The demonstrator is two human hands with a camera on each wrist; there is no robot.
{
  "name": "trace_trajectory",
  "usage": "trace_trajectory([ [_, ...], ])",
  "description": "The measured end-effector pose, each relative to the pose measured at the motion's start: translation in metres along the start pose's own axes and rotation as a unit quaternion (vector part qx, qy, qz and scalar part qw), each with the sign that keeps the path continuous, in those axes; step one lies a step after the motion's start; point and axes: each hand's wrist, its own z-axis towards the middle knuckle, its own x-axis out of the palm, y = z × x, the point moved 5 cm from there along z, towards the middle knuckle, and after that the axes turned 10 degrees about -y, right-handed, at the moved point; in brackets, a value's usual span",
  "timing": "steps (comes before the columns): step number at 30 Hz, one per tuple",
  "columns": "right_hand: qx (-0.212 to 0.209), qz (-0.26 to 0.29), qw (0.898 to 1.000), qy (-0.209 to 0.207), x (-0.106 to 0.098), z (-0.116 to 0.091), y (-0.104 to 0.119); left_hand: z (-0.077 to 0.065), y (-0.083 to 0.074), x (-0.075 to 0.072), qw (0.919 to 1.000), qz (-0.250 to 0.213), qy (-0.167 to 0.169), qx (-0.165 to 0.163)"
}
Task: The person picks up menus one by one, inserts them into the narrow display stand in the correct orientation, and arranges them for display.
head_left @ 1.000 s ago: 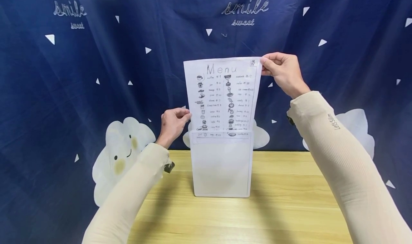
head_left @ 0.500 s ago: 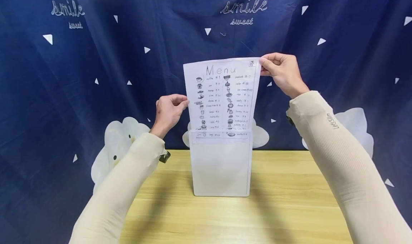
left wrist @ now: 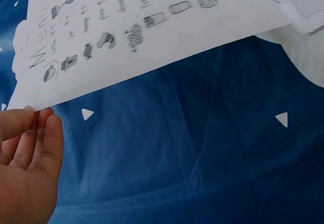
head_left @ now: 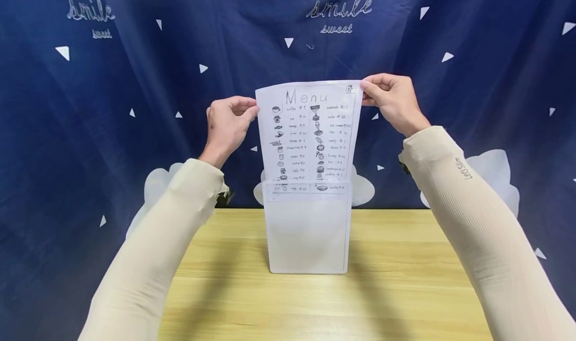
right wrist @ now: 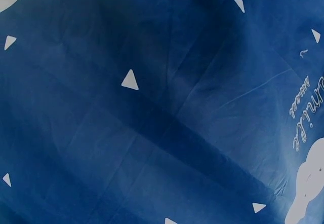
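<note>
A paper menu [head_left: 310,136] with small drawings and prices in two columns stands upright, its lower end inside a clear upright sign holder [head_left: 309,236]. My right hand [head_left: 396,101] pinches the sheet's top right corner between thumb and fingers. At the top left corner, my left hand [head_left: 228,126] pinches the paper's edge; in the left wrist view, thumb and forefinger of that hand [left wrist: 30,158] meet at the corner. The bottom lines of the menu show through the holder's front. In the right wrist view only the backdrop appears, with neither hand nor paper.
The holder stands on a light wooden table [head_left: 387,261]. Behind it hangs a dark blue curtain [head_left: 180,36] with white triangles, clouds and the word "smile". Both forearms, in cream sleeves, reach in from the sides.
My left hand has moved up along the menu's left edge, from near its lower part to the top left corner. The right hand keeps its hold on the top right corner.
</note>
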Motion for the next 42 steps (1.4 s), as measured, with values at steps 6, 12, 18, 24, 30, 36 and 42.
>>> trace_trajectory([
  [6, -0.002, -0.009, 1.0, 0.005, 0.0, 0.0, 0.001, 0.009, -0.007, -0.007, 0.9996, -0.017, -0.022, -0.009],
  [12, -0.006, -0.022, 1.0, 0.01, 0.001, -0.001, 0.001, 0.013, -0.01, -0.009, 0.9994, -0.019, -0.022, -0.017],
  [18, -0.012, -0.029, 0.999, 0.011, 0.002, -0.002, 0.001, 0.013, -0.01, -0.008, 0.9987, -0.029, -0.033, -0.025],
  [24, -0.014, -0.038, 0.999, 0.015, 0.002, -0.003, 0.0, 0.01, -0.012, -0.007, 0.9991, -0.029, -0.029, -0.012],
  [30, -0.008, -0.044, 0.999, 0.013, 0.001, -0.005, -0.002, 0.009, -0.01, -0.007, 0.9988, -0.031, -0.039, 0.002],
  [36, -0.008, -0.052, 0.999, 0.011, 0.001, -0.006, -0.004, 0.009, -0.008, -0.005, 0.9989, -0.028, -0.037, 0.006],
  [42, -0.019, -0.041, 0.999, 0.013, 0.002, -0.006, -0.004, 0.006, -0.006, -0.003, 0.9991, -0.023, -0.034, 0.009],
])
